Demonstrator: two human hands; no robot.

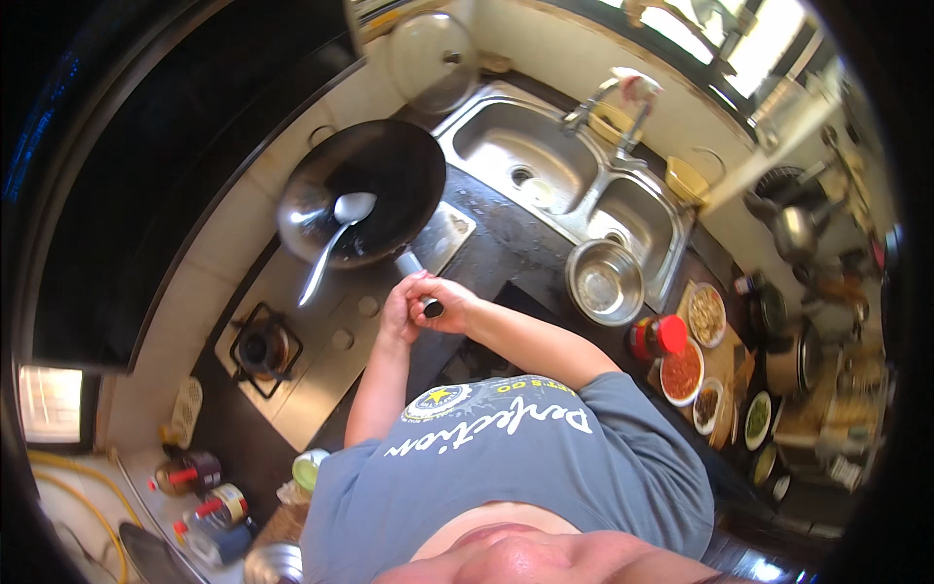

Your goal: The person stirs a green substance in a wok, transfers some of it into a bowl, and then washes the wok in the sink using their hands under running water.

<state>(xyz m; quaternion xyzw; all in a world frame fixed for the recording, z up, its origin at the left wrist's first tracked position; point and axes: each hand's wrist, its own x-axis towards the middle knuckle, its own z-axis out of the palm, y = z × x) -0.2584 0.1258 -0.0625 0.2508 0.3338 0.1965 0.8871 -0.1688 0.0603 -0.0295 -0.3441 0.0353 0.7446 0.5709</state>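
Observation:
Both my left hand (401,310) and my right hand (451,303) are clasped around the handle (410,264) of a dark wok (398,171). The handle's hollow end shows between my hands. The wok lies over the far right part of the gas stove (321,387) and hides what is under it. Whether it rests on a burner or is lifted, I cannot tell. A metal ladle (354,208) leans in the wok, its shaft sticking out over the rim towards the left burner (263,350). No food is plain in the wok.
A double steel sink (584,219) is beyond, with a steel bowl (606,283) at its near edge. To the right are a red-lidded jar (668,334) and plates of chopped ingredients (681,372). A glass lid (432,62) leans against the wall. Bottles (222,504) stand left.

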